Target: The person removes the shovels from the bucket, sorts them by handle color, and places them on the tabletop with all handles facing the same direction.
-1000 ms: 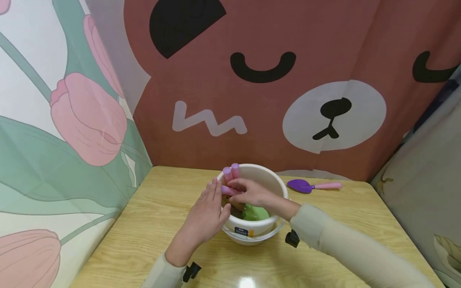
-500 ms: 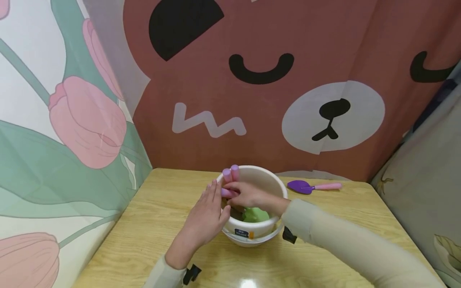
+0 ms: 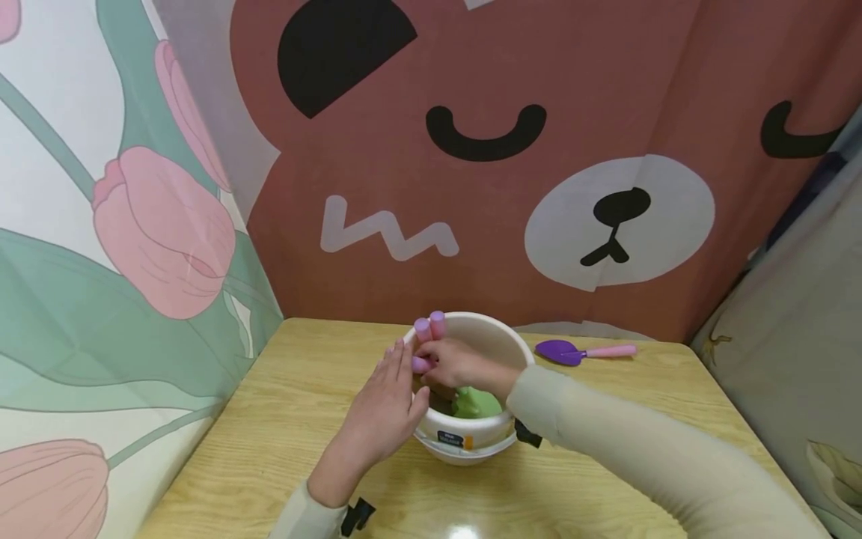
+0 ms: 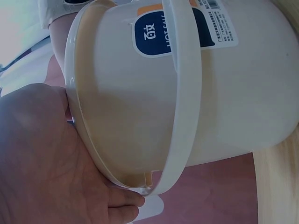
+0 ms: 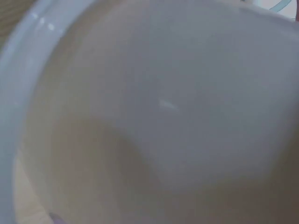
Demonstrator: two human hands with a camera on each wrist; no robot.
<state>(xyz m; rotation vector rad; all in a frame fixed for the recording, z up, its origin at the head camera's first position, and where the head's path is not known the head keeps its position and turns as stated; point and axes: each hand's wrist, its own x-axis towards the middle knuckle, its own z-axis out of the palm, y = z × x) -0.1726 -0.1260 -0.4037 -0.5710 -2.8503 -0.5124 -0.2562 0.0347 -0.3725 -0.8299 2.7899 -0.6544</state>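
A white bucket [image 3: 471,424] with a label and a lowered carrying handle [image 4: 186,107] stands on the table. My left hand [image 3: 380,408] rests along its left rim, fingers straight and together; in the left wrist view the palm lies against the rim. My right hand [image 3: 465,364] reaches inside the bucket, fingers curled at a pinkish-purple rod-like handle [image 3: 421,365], whose far end is hidden. Two similar pink handles [image 3: 429,326] lean upright against the rear left rim. A light green object [image 3: 477,403] lies in the bucket. The right wrist view shows mostly the blurred inner wall.
A purple trowel [image 3: 560,352] with a pink handle lies on the wooden table [image 3: 283,419], behind and right of the bucket. A bear-printed curtain [image 3: 377,292] hangs at the back edge. Flowered cloth [image 3: 161,232] stands at the left.
My right hand has moved left and deeper into the bucket, and less of the lying pinkish handle shows. The left hand stays on the rim.
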